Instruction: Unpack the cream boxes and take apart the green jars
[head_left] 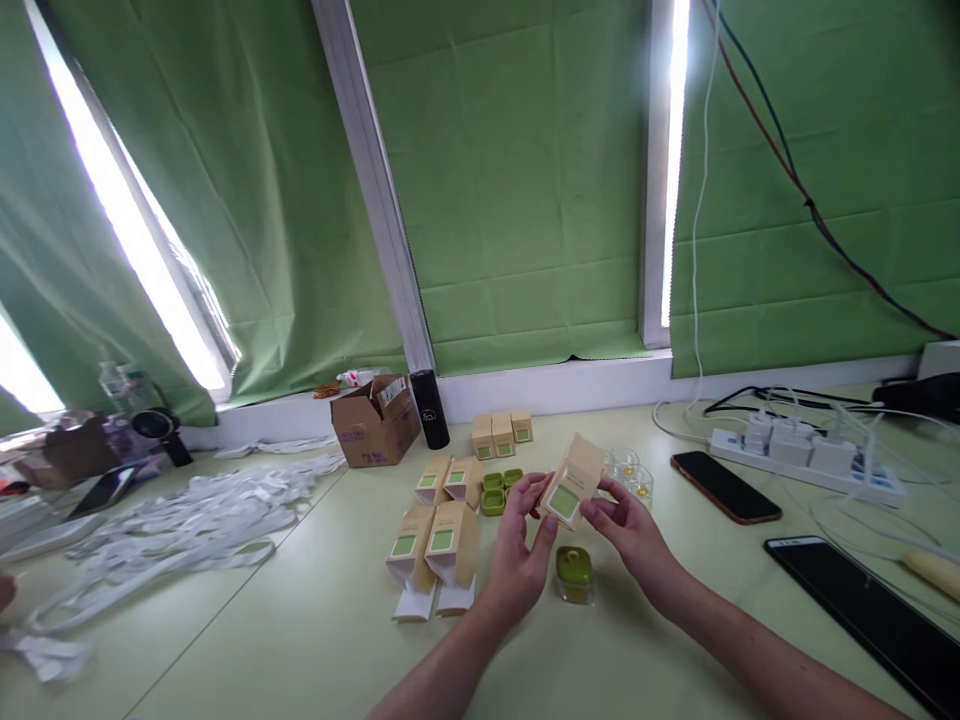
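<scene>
Both of my hands hold a small tan cardboard box with a green square on its front, tilted above the table. My left hand grips its left side, and my right hand pinches its lower right side. Just below the box stands a small clear container with a green lid. Several open tan boxes sit to the left, two with white flaps out at the front. Behind my left hand lie several green lids, partly hidden. Clear containers show behind my right hand.
Three closed tan boxes stand farther back, near a brown carton and a black cylinder. White straps cover the left side. Phone, tablet and power strip with cables lie right. Another person's hand shows far left.
</scene>
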